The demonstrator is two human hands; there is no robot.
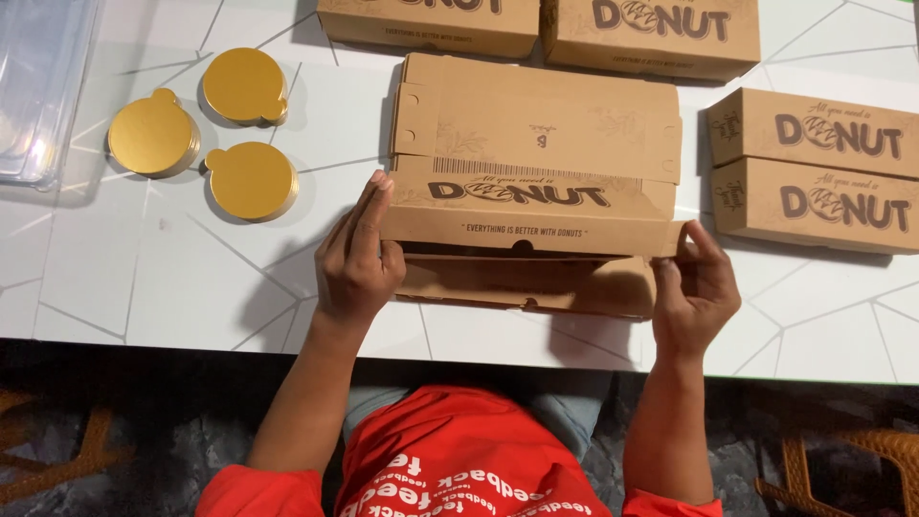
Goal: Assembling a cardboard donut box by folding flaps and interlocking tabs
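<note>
1. Hands frame a brown cardboard box (532, 191) at the centre of the frame, one at each end, which keeps the half-folded carton steady and square.
2. At centre left, the left hand (356, 260) lies flat against the box's left end, fingers straight and together, pressing on the side wall rather than clasping it.
3. At centre right, the right hand (696, 285) pinches the small end flap at the box's right corner between thumb and fingers, closed on that flap.
4. The box lies on the white desk (144, 278) near its front edge. Its lid panel is tilted up and back, and a shallow tray part shows in shadow beneath, so it looks partly assembled. It is flat, long and kraft brown with dark printing and a leafy pattern.
5. Four closed boxes of the same kind lie along the top and right of the frame.
6. Three round gold boards (251, 179) with small tabs lie at upper left, beside a clear plastic tray (38, 86).
</note>
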